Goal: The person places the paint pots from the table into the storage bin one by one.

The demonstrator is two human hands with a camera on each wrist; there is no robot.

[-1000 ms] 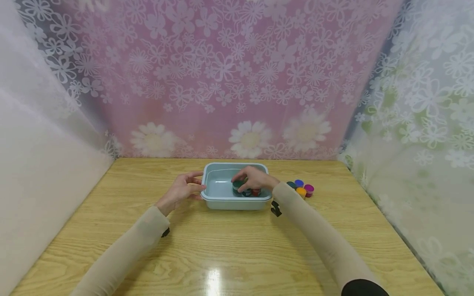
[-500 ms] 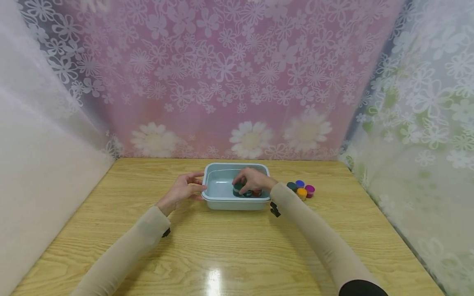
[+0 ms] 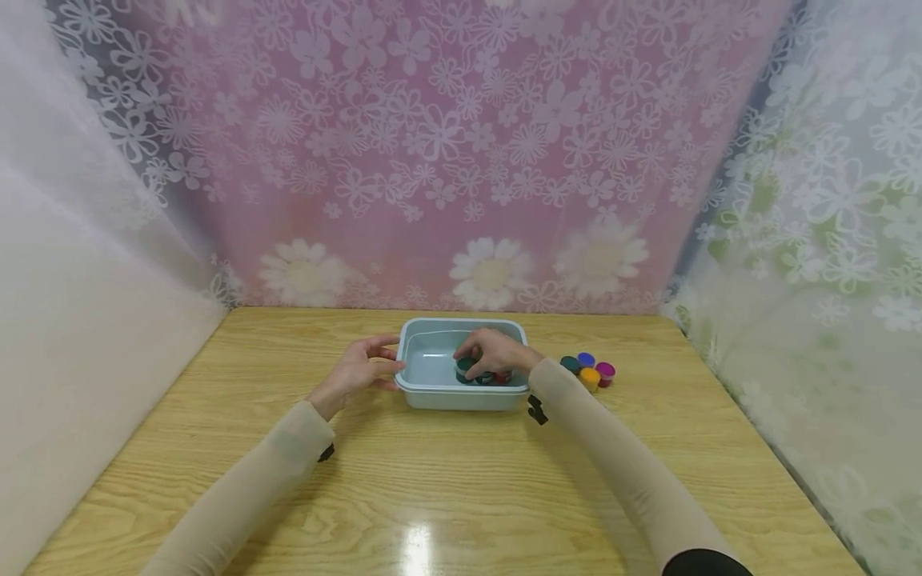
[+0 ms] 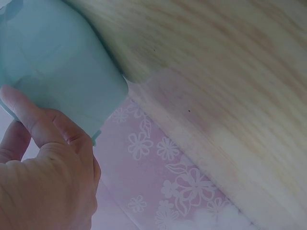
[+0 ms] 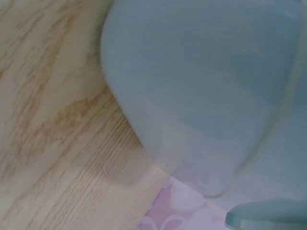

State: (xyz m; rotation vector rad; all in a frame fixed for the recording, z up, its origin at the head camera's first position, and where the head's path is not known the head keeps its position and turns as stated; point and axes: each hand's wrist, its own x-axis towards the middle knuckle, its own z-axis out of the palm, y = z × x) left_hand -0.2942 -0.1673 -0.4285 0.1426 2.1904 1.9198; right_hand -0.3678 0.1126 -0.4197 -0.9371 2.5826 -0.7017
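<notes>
A pale blue-green plastic basin (image 3: pixel 461 400) stands on the wooden table, its side wall filling much of both wrist views. My left hand (image 3: pixel 354 373) holds its left rim, with the thumb tip at the edge; the left wrist view shows the same hand (image 4: pixel 53 167) against the basin's wall. My right hand (image 3: pixel 493 350) reaches inside and pinches a small jar with a dark green lid (image 3: pixel 464 370). Next to that jar are a dark jar (image 3: pixel 485 378) and a red one (image 3: pixel 502 377), both partly hidden by the right hand.
Right of the basin, several small jars stand in a cluster: dark green (image 3: pixel 570 365), blue (image 3: pixel 587 360), orange (image 3: pixel 590 378) and magenta (image 3: pixel 606 374). The wooden table (image 3: pixel 403 488) ends at a pink flowered curtain (image 3: pixel 389 200) behind, with pale curtains at both sides.
Everything shifts very slightly in the head view. Both hands keep their places, the right one on the green-lidded jar and the left one at the basin's rim.
</notes>
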